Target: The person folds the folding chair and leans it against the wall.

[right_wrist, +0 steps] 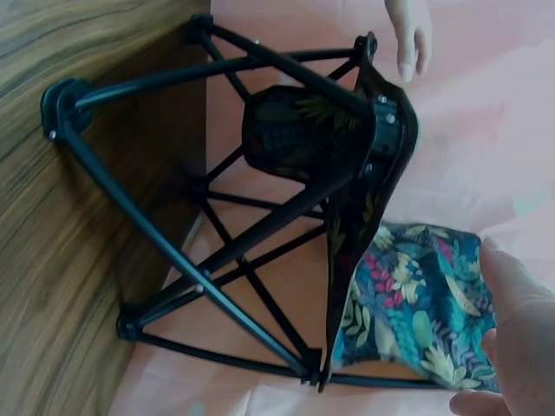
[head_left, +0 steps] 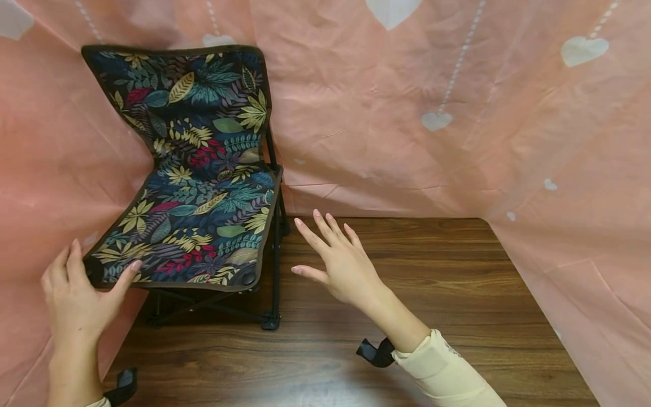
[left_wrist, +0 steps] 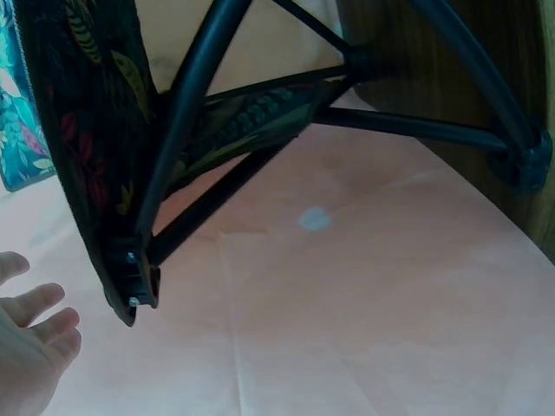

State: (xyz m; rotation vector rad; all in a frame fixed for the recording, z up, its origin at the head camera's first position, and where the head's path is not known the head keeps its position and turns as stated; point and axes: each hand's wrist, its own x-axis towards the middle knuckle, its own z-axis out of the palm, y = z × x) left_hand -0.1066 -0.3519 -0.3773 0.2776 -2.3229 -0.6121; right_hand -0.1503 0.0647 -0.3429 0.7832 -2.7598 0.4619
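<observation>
A folding chair [head_left: 203, 209] with dark leaf-print fabric and a black tube frame stands unfolded at the left in the head view. My left hand [head_left: 76, 294] is at the seat's front left corner, thumb and fingers spread. In the left wrist view a gap shows between the left fingers [left_wrist: 39, 303] and that corner. Right of the chair, my right hand [head_left: 346, 260] hovers with its fingers spread, holding nothing. From the right wrist view, the chair's crossed legs [right_wrist: 234, 251] and the seat's underside show.
Pink cloth [head_left: 376, 113] with white hearts hangs behind the chair and at both sides. Brown wood-grain flooring [head_left: 432, 271] lies below. Black straps [head_left: 376, 353] hang at both wrists.
</observation>
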